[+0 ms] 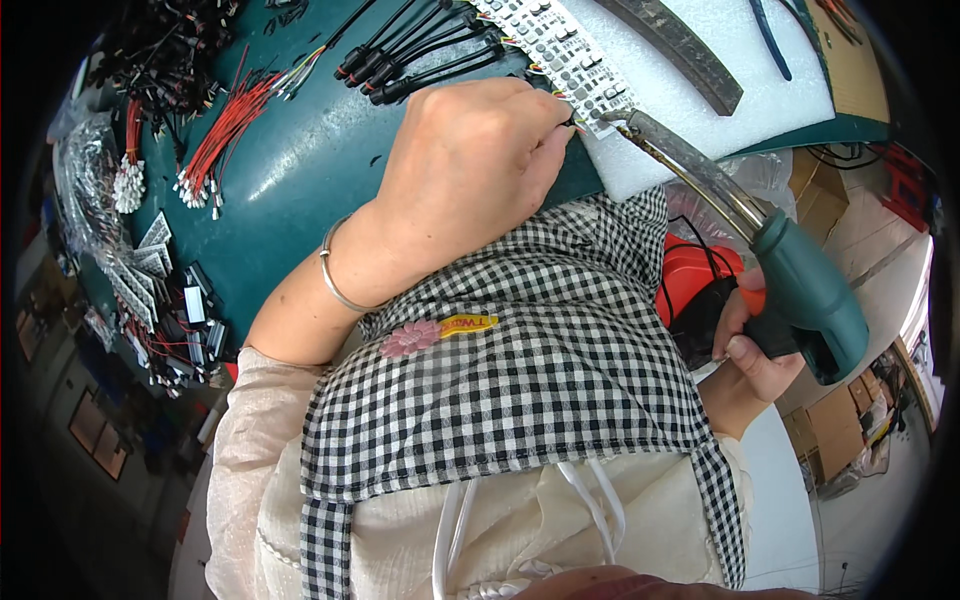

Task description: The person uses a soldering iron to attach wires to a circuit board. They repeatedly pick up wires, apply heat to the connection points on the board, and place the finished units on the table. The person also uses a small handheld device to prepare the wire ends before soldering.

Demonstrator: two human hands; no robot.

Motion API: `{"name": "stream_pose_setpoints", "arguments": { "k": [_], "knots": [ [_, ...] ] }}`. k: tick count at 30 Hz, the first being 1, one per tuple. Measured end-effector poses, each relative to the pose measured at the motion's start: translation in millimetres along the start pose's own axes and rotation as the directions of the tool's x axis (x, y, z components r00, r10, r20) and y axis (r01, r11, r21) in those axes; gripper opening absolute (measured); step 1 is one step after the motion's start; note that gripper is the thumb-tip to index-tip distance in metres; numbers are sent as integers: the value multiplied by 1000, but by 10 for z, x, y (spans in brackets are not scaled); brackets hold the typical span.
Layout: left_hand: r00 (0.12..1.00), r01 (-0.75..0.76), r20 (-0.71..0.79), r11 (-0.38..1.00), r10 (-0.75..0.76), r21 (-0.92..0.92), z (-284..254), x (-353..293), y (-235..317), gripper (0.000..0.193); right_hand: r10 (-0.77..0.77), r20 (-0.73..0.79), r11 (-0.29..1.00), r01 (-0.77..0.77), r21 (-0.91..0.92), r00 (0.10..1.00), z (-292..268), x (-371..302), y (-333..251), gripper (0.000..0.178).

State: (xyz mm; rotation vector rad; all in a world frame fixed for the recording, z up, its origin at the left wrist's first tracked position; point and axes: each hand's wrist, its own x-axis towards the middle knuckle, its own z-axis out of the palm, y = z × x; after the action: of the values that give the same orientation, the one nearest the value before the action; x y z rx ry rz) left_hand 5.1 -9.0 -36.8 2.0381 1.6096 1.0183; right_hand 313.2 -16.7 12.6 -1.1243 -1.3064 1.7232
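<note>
**Head view: soldering tip working close beside the fingers**

Head camera is showing me the right hand (752, 345) closing around the green handle of a soldering gun (800, 290), its tip meeting the strip of small circuit boards (560, 50) on the white foam pad (700, 90). The left hand (465, 165) is curling, knuckles up, pinching a wire at that strip just beside the tip. I am judging a burn likely if the tip is slipping toward those fingers, or a bridged joint.
</note>
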Motion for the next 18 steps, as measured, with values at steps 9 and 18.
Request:
{"name": "stream_pose_setpoints", "arguments": {
  "k": [9, 18],
  "knots": [
    [998, 14, -61, 999, -11, 45, 69, -28, 33, 15, -23, -79, 997, 18, -71, 997, 93, 11, 40, 54],
    [998, 6, -62, 997, -1, 76, 81, -29, 37, 15, -29, -76, 998, 24, -65, 997, 94, 30, 79, 49]
  ]
}}
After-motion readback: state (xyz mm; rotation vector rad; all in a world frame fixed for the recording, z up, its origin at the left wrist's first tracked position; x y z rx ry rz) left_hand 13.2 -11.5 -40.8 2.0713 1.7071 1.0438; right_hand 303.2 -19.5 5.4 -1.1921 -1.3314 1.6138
